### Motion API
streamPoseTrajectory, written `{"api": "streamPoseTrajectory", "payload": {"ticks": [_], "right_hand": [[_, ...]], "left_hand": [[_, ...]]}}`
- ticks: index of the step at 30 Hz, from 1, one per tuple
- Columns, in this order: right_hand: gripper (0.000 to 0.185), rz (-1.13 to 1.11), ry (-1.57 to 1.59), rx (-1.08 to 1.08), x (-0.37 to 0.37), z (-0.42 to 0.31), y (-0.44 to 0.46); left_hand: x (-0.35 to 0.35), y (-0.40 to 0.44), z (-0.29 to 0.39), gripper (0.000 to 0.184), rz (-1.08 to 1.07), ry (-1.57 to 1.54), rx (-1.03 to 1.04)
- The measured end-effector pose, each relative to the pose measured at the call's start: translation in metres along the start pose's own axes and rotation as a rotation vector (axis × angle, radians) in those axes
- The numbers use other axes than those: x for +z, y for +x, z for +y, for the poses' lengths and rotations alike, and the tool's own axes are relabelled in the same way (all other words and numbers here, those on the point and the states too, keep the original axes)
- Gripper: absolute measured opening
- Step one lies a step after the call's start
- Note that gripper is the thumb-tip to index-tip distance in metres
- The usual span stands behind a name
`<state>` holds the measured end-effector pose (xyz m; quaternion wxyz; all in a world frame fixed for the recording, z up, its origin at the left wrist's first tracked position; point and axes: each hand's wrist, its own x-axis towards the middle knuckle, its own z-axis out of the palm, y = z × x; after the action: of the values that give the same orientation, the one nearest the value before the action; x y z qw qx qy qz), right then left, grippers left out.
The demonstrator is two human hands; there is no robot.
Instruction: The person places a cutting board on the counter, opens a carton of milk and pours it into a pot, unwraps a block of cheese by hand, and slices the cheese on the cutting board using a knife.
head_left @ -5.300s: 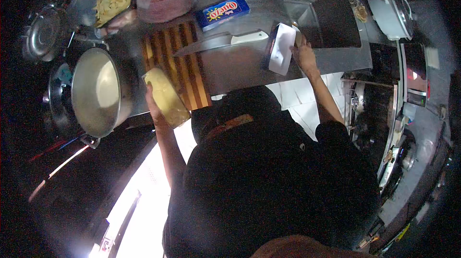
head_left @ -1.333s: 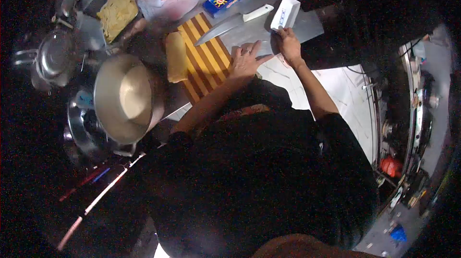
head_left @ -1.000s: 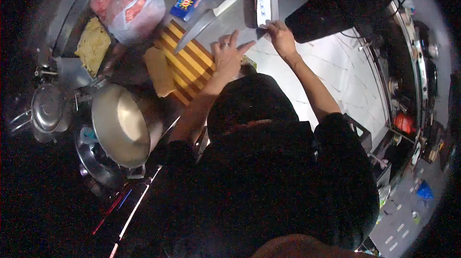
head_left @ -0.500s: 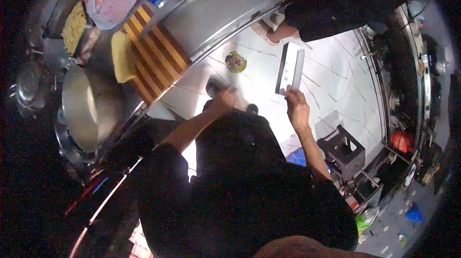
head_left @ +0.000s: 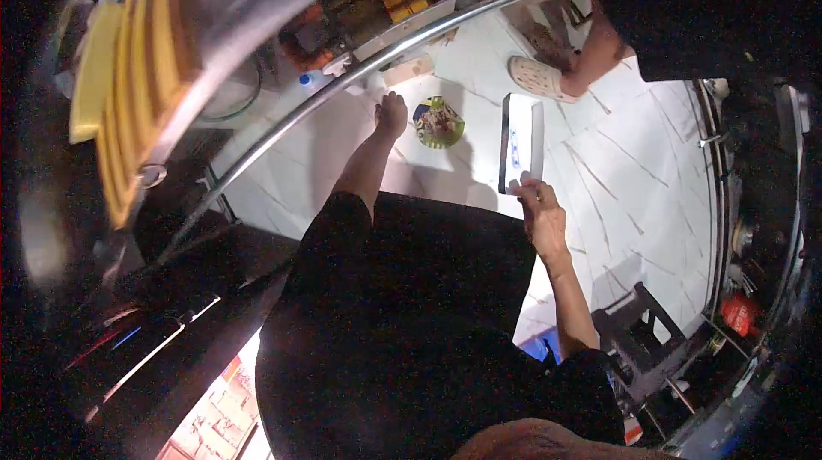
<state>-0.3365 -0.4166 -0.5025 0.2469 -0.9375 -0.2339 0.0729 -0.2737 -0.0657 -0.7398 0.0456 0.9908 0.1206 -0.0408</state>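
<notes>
My right hand (head_left: 545,216) pinches the near end of a long, narrow white box (head_left: 522,139) with blue print and a dark side. The box points away from me above the tiled floor. My left hand (head_left: 390,115) is stretched forward and low beside the metal rail (head_left: 317,100), its fingers curled closed. Whatever it may hold is hidden. Just right of that hand, a green patterned bin (head_left: 439,124) with scraps in it stands on the floor. A pale block-like object (head_left: 407,71) lies beyond my fingers.
A striped wooden cutting board (head_left: 150,75) lies at the counter's edge on the left. Under the counter are a box with yellow items (head_left: 402,2) and a blue-capped bottle (head_left: 312,80). Another person's foot in a tan clog (head_left: 539,77) is ahead; a black stool (head_left: 638,340) stands right.
My view has dropped and turned, bringing the space under the counter into sight. My left hand has moved forward, away from my body. The white box stays in my right hand.
</notes>
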Motion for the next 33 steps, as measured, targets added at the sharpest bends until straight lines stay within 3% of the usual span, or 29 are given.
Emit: {"api": "streamPoseTrajectory", "payload": {"ticks": [7,13,15,19,20,21,22,23,24,25,29,31,33], "right_hand": [[0.038,0.097,-0.01,-0.18,0.097,0.061,0.038],[0.022,-0.071,0.029,0.013,0.121,0.06,0.059],[0.018,-0.106,0.079,0.088,0.125,0.059,0.057],[0.021,-0.032,0.023,-0.032,0.12,0.052,0.063],[0.025,0.01,0.017,-0.07,0.111,0.049,0.063],[0.028,0.052,0.016,-0.106,0.1,0.043,0.064],[0.032,0.102,0.017,-0.149,0.088,0.036,0.066],[0.025,0.098,0.078,-0.095,0.07,0.021,0.067],[0.025,0.104,0.095,-0.118,0.056,0.013,0.067],[0.024,0.109,0.111,-0.141,0.045,0.005,0.067],[0.021,0.01,0.127,-0.177,-0.009,-0.041,0.054],[0.023,-0.042,0.091,-0.194,-0.033,-0.066,0.043],[0.024,-0.102,0.06,-0.216,-0.061,-0.092,0.028]], "left_hand": [[0.154,0.078,-0.039,0.024,0.294,0.108,0.041],[0.198,0.132,-0.052,0.051,0.277,0.051,0.006],[0.187,0.134,-0.046,0.053,0.094,0.013,-0.074],[0.156,0.107,-0.01,0.056,-0.221,-0.214,-0.302],[0.176,0.108,-0.011,0.053,-0.243,-0.686,-0.125],[0.15,0.098,-0.003,0.05,-0.261,-1.15,0.06],[0.124,0.079,0.008,0.047,-0.428,-1.535,-0.054],[0.045,0.049,0.034,0.045,-0.573,-1.896,-0.241],[0.052,0.045,0.036,0.046,-0.687,-2.072,-0.156],[0.01,0.02,0.045,0.045,-0.706,-2.156,-0.249],[-0.104,-0.042,0.072,0.037,-0.791,-2.249,-0.25],[-0.138,-0.065,0.082,0.028,-0.825,-2.419,-0.238],[-0.174,-0.087,0.089,0.033,-0.808,-2.391,-0.303]]}}
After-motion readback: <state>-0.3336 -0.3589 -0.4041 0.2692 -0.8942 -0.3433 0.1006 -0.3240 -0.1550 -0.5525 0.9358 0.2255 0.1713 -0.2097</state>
